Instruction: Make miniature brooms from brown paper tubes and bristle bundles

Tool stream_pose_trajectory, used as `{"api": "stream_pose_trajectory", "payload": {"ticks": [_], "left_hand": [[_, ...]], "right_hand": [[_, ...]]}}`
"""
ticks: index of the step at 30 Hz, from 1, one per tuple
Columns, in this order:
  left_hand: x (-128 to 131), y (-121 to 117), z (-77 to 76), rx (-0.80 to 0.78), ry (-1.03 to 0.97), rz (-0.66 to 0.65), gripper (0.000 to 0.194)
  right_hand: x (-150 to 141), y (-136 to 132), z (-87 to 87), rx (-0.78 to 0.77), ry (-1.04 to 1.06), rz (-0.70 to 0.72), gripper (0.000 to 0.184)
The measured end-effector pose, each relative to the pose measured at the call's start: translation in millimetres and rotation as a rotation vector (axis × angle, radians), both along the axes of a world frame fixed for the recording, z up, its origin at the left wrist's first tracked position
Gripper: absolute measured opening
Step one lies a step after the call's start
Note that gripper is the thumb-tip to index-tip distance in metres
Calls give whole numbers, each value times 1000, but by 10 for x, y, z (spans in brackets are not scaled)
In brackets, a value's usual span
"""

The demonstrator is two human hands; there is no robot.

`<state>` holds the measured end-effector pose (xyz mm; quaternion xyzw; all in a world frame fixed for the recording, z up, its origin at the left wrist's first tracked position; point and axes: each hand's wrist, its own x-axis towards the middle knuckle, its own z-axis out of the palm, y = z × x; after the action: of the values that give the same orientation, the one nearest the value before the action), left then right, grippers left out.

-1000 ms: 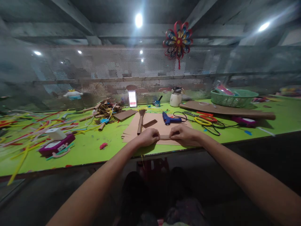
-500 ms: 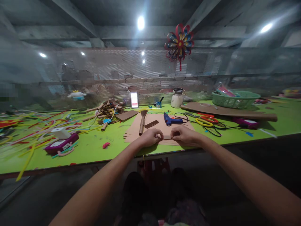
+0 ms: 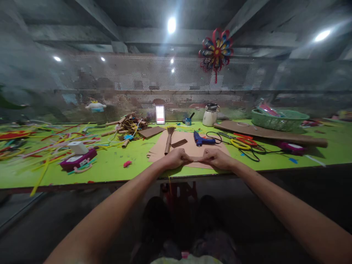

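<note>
The left hand (image 3: 176, 158) and right hand (image 3: 217, 158) are low over the near edge of the work area, fingers curled and tips turned toward each other, each seeming to pinch one end of a narrow brown strip (image 3: 195, 159); how firmly, I cannot tell. The strip lies directly between them, its long axis running from hand to hand, roughly along the table's front edge, so neither hand is clearly nearer. Beneath are tan paper sheets (image 3: 157, 151). Just beyond the left hand, a rolled brown tube (image 3: 168, 143) with a fringed end points away from the person, and a short dark brown piece (image 3: 179, 143) lies aslant beside it. A blue glue gun (image 3: 202, 139) rests beyond the right hand, with yellow-handled scissors (image 3: 240, 143) farther right. All lie on a green table (image 3: 110, 161).
</note>
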<state>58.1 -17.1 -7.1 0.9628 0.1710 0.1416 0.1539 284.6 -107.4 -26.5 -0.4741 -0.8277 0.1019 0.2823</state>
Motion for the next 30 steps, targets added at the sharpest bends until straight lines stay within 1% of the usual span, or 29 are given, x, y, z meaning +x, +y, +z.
{"api": "stream_pose_trajectory", "payload": {"ticks": [6,10,14,20,22,26,28,30], "left_hand": [[18,71,-14,39,26,-40,23],[-19,60,-39,88,19,-44,24],[-80,-18,-42,168,-3,-50,25],[-117,-114,-2,338,-3,-140,29],[-119,-123,11,401,2,-155,29],[-117,-121,40,468,11,-176,27],[-87,-104,60,481,13,-186,23],[-25,-79,85,501,17,-190,21]], "right_hand": [[-2,-4,-12,14,-7,29,41],[1,-25,-8,5,0,40,44],[-6,-85,4,15,-16,46,39],[-51,-165,10,158,-135,36,31],[-54,-173,1,168,-136,33,29],[-41,-208,-2,182,-158,7,29],[-44,-227,37,182,-195,-9,29],[-72,-227,118,170,-258,-12,27]]}}
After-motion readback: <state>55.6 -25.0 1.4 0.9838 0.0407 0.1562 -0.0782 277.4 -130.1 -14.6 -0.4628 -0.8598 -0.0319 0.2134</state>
